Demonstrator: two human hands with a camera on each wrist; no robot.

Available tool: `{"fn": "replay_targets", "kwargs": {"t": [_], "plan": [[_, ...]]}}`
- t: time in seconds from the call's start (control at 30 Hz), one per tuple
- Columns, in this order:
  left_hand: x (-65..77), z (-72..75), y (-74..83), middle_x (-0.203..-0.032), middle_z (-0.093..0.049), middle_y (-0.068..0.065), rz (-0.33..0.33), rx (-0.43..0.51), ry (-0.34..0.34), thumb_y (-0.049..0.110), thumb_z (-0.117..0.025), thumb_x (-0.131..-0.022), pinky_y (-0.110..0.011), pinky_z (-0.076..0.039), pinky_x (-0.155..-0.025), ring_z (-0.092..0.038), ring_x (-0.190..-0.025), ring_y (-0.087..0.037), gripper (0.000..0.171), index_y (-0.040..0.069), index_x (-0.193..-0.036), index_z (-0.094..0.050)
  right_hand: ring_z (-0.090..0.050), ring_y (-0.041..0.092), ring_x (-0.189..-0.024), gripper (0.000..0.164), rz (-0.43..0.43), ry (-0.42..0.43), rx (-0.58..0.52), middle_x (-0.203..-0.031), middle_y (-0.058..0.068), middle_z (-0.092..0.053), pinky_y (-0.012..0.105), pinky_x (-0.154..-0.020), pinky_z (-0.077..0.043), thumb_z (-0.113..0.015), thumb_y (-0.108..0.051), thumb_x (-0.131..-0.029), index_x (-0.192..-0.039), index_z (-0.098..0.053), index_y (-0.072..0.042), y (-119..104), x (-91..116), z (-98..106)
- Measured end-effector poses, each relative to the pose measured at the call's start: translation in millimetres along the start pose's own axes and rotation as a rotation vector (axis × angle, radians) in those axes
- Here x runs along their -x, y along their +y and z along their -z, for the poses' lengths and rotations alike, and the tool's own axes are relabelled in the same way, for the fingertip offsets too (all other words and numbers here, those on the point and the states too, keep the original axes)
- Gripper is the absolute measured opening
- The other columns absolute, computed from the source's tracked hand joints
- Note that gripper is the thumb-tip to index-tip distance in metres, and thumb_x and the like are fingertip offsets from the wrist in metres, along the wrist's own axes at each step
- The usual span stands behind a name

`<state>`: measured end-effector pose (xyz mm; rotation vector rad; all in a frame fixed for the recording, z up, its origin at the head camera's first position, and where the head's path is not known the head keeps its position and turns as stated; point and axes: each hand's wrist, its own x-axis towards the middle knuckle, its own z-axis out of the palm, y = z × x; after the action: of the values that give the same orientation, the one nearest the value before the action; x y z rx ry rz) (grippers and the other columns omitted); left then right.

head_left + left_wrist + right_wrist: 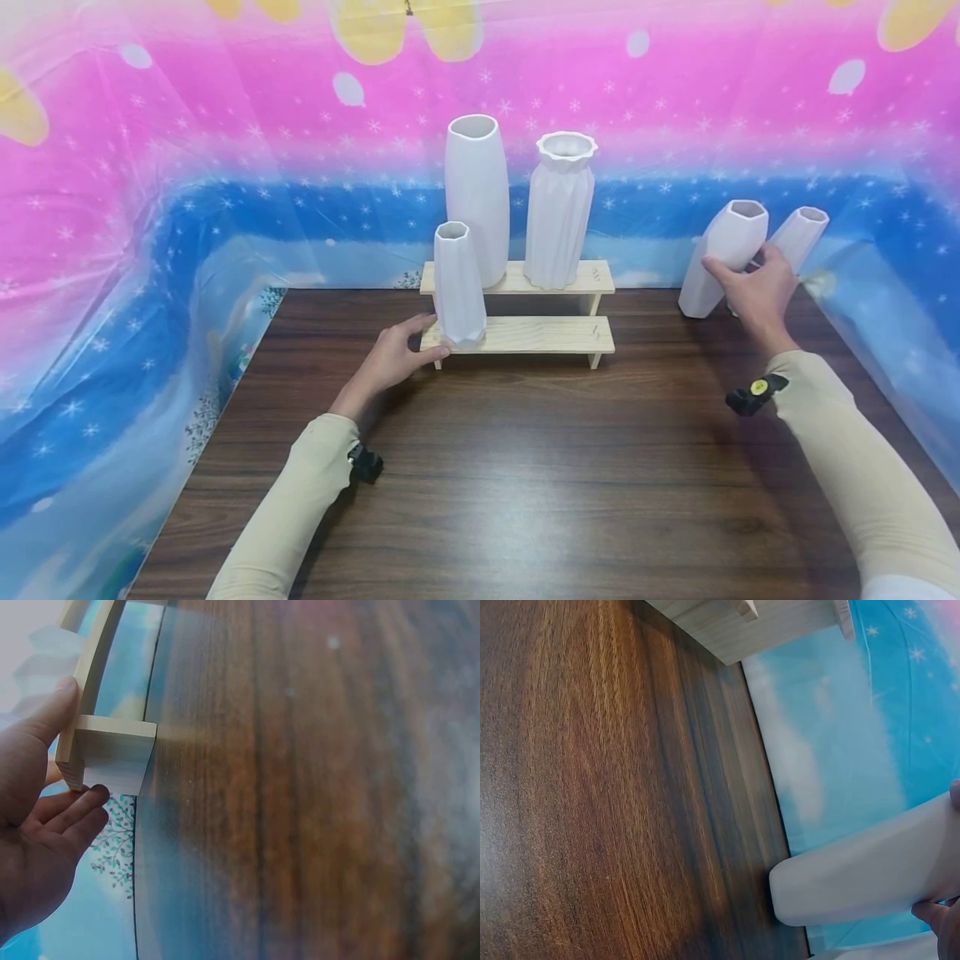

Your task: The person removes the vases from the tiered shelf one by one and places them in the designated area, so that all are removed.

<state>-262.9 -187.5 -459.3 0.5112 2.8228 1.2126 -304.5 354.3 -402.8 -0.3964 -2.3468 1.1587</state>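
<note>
My left hand [393, 354] grips the left end of the low step of a two-step wooden stand [536, 335], thumb at the front edge and fingers at the end and behind; the left wrist view shows thumb and fingers around the stand's corner [118, 729]. Beside that hand, a small white faceted vase [459, 287] stands on the low step. At the right, my right hand [765, 287] holds a white angular vase [723, 250], its thumb on the near side. The right wrist view shows this vase's lower part [855, 874]; most of the hand is out of frame.
A tall smooth white vase [477, 200] and a pleated white vase with a wavy rim [560, 217] stand on the upper step. A slim white vase [801, 237] is just behind my right hand. A patterned cloth [315, 208] hangs behind the brown table [525, 483].
</note>
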Motion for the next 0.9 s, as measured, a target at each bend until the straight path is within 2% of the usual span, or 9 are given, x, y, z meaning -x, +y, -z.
{"fn": "replay_targets", "kwargs": {"t": [0.4, 0.63, 0.9], "plan": [[-0.3, -1.5, -0.4, -0.158, -0.044, -0.017, 0.002, -0.005, 0.005, 0.043, -0.076, -0.092, -0.059, -0.034, -0.117, -0.037, -0.148, -0.037, 0.073, 0.009, -0.151, -0.051, -0.053, 0.033, -0.137, 0.090, -0.038, -0.024, 0.003, -0.150, 0.016, -0.054, 0.052, -0.110, -0.046, -0.079, -0.057, -0.082, -0.150, -0.049, -0.007, 4.9, -3.4, -1.0], [0.2, -0.7, 0.4, -0.158, -0.043, -0.017, 0.011, -0.005, 0.008, 0.043, -0.076, -0.092, -0.059, -0.034, -0.117, -0.037, -0.148, -0.037, 0.073, 0.009, -0.152, -0.050, -0.051, 0.035, -0.138, 0.096, -0.045, -0.070, 0.004, -0.154, 0.016, -0.049, 0.055, -0.111, -0.044, -0.078, -0.061, -0.082, -0.154, -0.043, -0.008, 5.1, -2.8, 3.9], [0.7, -0.2, 0.9, -0.158, -0.044, -0.015, 0.018, -0.004, 0.003, 0.042, -0.075, -0.093, -0.058, -0.034, -0.118, -0.036, -0.149, -0.035, 0.071, 0.011, -0.152, -0.050, -0.053, 0.036, -0.136, 0.096, -0.050, -0.078, -0.016, -0.154, 0.016, -0.049, 0.053, -0.110, -0.046, -0.079, -0.060, -0.081, -0.154, -0.043, -0.009, 4.2, 2.2, 12.3]]}}
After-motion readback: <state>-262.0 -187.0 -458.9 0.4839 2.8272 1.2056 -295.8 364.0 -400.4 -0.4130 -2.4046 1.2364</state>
